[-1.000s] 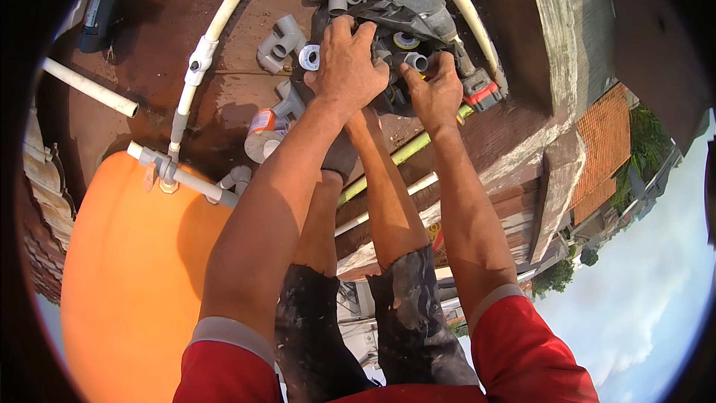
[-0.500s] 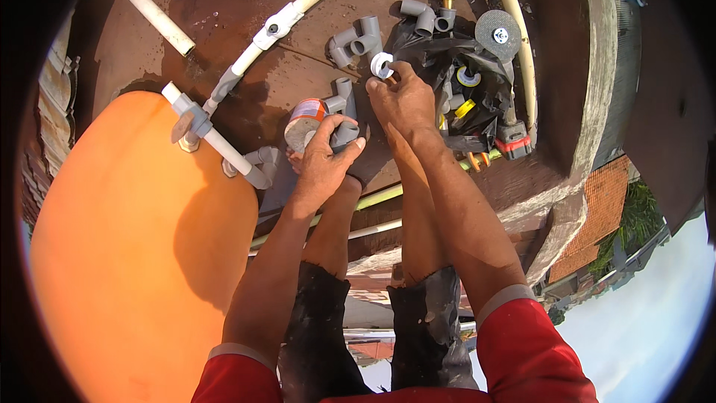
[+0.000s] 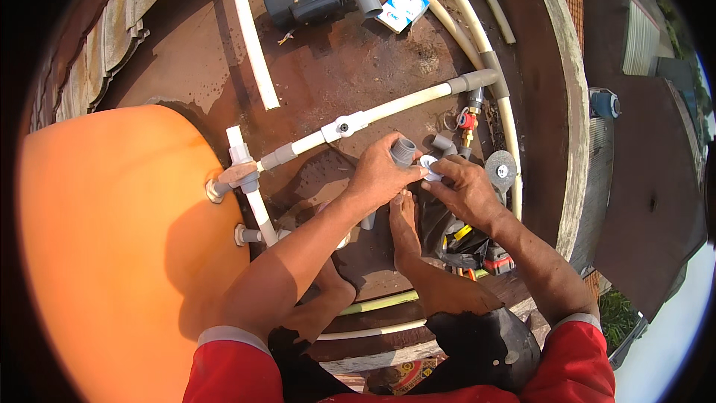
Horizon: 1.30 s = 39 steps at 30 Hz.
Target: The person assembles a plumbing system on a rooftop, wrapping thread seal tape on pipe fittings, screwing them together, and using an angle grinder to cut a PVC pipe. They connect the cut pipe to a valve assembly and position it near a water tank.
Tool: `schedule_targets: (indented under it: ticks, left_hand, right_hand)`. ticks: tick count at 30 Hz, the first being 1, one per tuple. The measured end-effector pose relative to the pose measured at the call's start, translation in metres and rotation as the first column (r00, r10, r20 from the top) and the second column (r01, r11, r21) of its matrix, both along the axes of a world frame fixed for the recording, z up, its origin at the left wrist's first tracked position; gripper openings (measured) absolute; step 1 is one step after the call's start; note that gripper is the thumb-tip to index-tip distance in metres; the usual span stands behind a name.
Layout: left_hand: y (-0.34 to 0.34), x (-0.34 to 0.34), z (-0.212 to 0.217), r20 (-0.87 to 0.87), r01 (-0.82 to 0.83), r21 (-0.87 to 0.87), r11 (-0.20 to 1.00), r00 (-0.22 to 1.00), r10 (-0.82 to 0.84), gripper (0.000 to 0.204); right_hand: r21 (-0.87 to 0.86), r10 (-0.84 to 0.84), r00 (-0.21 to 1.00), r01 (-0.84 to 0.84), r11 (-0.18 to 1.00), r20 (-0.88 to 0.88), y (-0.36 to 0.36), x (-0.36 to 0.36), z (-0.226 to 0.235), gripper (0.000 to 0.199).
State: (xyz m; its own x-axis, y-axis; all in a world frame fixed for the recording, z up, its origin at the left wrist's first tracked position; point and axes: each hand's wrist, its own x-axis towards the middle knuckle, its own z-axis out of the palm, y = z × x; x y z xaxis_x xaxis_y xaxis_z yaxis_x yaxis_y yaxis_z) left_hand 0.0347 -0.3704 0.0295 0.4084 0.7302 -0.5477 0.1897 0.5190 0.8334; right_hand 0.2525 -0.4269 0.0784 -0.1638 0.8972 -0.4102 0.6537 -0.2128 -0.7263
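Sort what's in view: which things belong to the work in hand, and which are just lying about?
In hand:
gray threaded fitting, held in the left hand
white roll, held in the right hand

Apparently just lying about:
black pump
blue-and-white box
gray grinding disc

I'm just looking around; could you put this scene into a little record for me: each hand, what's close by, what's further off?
Left hand: holds a grey threaded pipe fitting
Right hand: holds a small white round piece
Near right hand: grey disc, black plastic bag
Left side: large orange tank, white pipe beside it
Farther off: black motor, blue-and-white packet
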Motion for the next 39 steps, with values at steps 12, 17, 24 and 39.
schedule_targets:
  ticks: [12, 17, 24, 39]
  left_hand:
    - [0.148, -0.021, 0.135, 0.269, -0.059, 0.385, 0.921, 0.962, -0.051, 0.035]
    - [0.129, -0.029, 0.217, 0.433, -0.037, 0.453, 0.891, 0.883, -0.184, 0.007]
    - [0.025, -0.072, 0.292, 0.261, -0.049, 0.362, 0.931, 0.964, -0.050, 0.031]
    - [-0.167, -0.086, 0.328, 0.482, -0.162, 0.171, 0.972, 0.874, 0.061, 0.037]
  right_hand:
    - [0.396, 0.113, 0.994, -0.105, 0.912, 0.004, 0.127, 0.004, 0.116, 0.040]
    - [0.726, 0.171, 0.944, -0.327, 0.604, 0.283, 0.115, 0.011, 0.165, 0.036]
    - [0.672, 0.209, 0.978, -0.156, 0.724, 0.002, 0.008, -0.023, 0.245, 0.042]
    - [0.546, 0.041, 0.900, 0.226, 0.807, -0.433, -0.152, -0.063, 0.300, 0.034]
